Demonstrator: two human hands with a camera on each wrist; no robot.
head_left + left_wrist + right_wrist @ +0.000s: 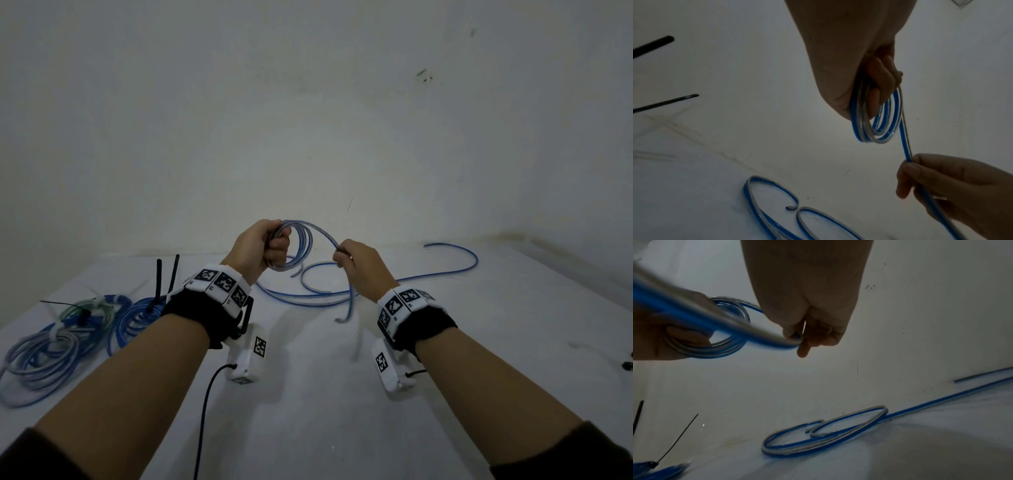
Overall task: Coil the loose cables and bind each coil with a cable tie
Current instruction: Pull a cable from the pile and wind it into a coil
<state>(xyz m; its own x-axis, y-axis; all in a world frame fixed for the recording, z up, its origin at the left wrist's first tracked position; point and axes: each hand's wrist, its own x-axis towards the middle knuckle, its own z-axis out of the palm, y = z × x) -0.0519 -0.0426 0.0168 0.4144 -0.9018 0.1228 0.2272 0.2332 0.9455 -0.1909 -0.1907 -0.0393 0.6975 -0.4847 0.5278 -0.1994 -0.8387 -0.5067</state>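
Observation:
My left hand (270, 245) is raised above the white table (308, 394) and grips a small coil of blue-and-clear flat cable (301, 240), with several turns wound through its curled fingers (882, 81). My right hand (346, 258) pinches the same cable (905, 146) a short way from the coil, the strand arcing between the two hands. From the right hand (803, 335) the cable drops to the table, where its loose remainder (445, 270) (828, 434) lies in loops and runs off to the right.
At the left of the table lie several finished blue and green coils (65, 339) bound with white and black ties. Black cable ties (166, 277) stick up from one coil. A clear tie (659, 123) lies flat nearby. The white wall stands right behind the table.

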